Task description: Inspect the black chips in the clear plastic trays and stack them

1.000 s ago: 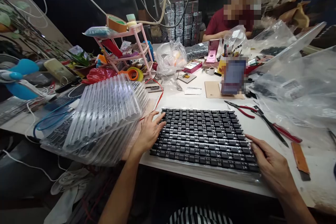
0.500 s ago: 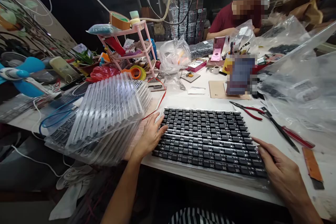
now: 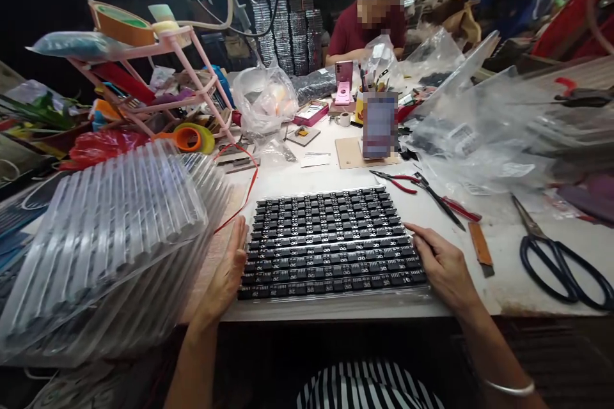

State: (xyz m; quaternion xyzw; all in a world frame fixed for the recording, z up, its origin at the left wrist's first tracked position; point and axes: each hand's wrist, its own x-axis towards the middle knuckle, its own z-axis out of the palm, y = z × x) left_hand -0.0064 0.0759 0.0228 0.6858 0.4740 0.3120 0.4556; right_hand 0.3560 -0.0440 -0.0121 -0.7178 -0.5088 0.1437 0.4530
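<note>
Black parts [image 3: 314, 287] fill the clear tray [image 3: 417, 294] on the white table [image 3: 288, 180], in the head view, in front of the person. The left hand [image 3: 225, 271] is at its left edge, fingers straight and ungripping; the right hand [image 3: 444, 263] (a bangle [image 3: 509, 390] circles that wrist) is at the right edge, fingers bent, grip impossible to tell. Stacked trays [image 3: 129, 198] stand left; pliers [image 3: 407, 190] and scissors [image 3: 543, 240] lie right.

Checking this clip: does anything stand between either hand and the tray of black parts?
Nothing visible does. The left hand is right at the left edge of the tray of black parts, the right hand at its right edge. The red cord curves past the far left corner, outside both approaches.
</note>
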